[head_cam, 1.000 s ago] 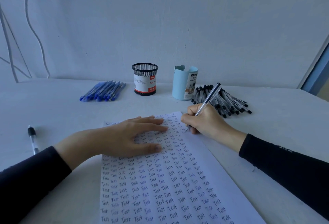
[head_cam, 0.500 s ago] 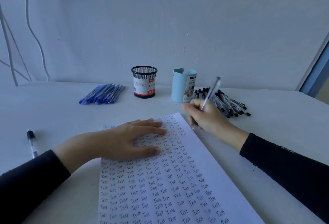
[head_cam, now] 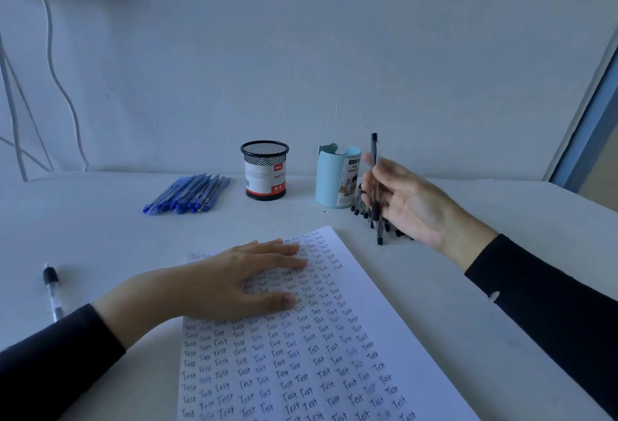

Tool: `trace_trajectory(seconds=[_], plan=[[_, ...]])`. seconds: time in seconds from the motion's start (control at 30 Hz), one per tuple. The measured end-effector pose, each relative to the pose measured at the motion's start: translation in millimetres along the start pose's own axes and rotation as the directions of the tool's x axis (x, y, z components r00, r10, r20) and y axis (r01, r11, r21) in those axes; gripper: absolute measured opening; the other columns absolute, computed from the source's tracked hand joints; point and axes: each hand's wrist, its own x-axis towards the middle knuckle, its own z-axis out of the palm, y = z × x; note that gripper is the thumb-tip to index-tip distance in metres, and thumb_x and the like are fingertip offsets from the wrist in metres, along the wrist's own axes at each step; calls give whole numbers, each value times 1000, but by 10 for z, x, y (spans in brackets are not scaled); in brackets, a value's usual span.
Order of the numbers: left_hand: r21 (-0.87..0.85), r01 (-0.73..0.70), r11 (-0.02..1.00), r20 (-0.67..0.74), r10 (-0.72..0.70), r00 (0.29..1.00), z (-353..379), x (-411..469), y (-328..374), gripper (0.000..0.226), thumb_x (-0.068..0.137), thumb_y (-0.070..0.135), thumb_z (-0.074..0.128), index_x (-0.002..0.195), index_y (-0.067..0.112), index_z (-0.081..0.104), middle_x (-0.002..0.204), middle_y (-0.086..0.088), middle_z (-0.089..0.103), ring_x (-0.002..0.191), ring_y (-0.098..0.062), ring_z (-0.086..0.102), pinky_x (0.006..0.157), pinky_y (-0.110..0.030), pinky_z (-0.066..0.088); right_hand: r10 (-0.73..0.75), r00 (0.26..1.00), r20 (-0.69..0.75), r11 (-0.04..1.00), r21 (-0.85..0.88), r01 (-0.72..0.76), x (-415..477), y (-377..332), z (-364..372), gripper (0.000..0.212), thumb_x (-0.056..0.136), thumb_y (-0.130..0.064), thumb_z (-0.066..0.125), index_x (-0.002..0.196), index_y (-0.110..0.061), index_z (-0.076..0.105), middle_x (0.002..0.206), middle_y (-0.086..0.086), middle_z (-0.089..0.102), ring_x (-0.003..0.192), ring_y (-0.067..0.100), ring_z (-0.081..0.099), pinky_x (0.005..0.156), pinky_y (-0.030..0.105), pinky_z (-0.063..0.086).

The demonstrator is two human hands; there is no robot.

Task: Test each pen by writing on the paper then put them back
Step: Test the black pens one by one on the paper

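Left hand (head_cam: 234, 283): palm down, fingers straight and close together, pressing on the white sheet of paper (head_cam: 368, 337), which is filled with rows of handwritten "Test" and lies on the white table (head_cam: 518, 226). Right hand (head_cam: 414, 209): raised off the table beyond the sheet's far right corner, palm turned inward, fingers (head_cam: 368, 183) loosely curled round a slim dark pen (head_cam: 374, 153) held almost upright and clear of the paper; the exact grip is blurred. Heap of black-capped pens (head_cam: 363, 211): partly hidden behind the right hand. Pale blue cylindrical holder (head_cam: 334, 183) and black mesh cup with red-and-white label (head_cam: 265, 171): side by side near the wall. Row of blue pens (head_cam: 190, 194): left of the cup. Single black-gripped pen (head_cam: 52, 290): far left.
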Motion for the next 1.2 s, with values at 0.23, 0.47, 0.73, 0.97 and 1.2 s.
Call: trace_trajectory(seconds=[0.23, 0.47, 0.73, 0.97, 1.2], plan=[[-2, -12, 1000, -9, 12, 1000, 15, 10, -27, 60, 84, 74, 45, 140, 61, 29, 151, 41, 12, 138, 21, 1, 119, -22, 3, -480, 874, 74, 555, -747, 367, 16, -222, -460, 14, 94, -12, 62, 103, -24, 64, 111, -6, 70, 111, 7, 64, 103, 25, 45], [-7, -26, 1000, -17, 26, 1000, 13, 15, -31, 60, 83, 76, 44, 139, 62, 29, 150, 41, 13, 138, 21, 2, 119, -22, 3, -321, 927, 196, 78, -970, 232, 114, 40, -927, 24, 95, 0, 56, 99, -22, 66, 114, -3, 70, 97, 20, 69, 87, 38, 55], [-3, -24, 1000, -19, 23, 1000, 16, 21, -34, 61, 82, 77, 43, 140, 62, 29, 151, 41, 12, 140, 18, 2, 120, -24, 4, -275, 932, 235, 220, -929, 299, -5, 201, -342, 43, 90, 5, 42, 94, -30, 67, 114, -3, 71, 41, 10, 36, 46, 18, 32], [-8, 116, 993, -181, -116, 977, -224, -99, -44, 52, 88, 60, 52, 138, 50, 42, 143, 27, 44, 130, 3, 42, 113, -32, 35, -54, 880, 472, 272, -841, 468, -225, 550, 225, 24, 95, -14, 53, 108, -21, 72, 113, -10, 69, 108, 2, 63, 97, 27, 48], [-228, 270, 936, -229, -321, 919, -648, -877, -305, 26, 89, 23, 69, 111, 38, 71, 103, 30, 69, 100, 11, 63, 89, -6, 45, -66, 866, 496, 325, -810, 489, -220, 621, 168, 28, 93, -9, 61, 104, -33, 70, 118, -22, 64, 114, -7, 57, 102, 11, 40]])
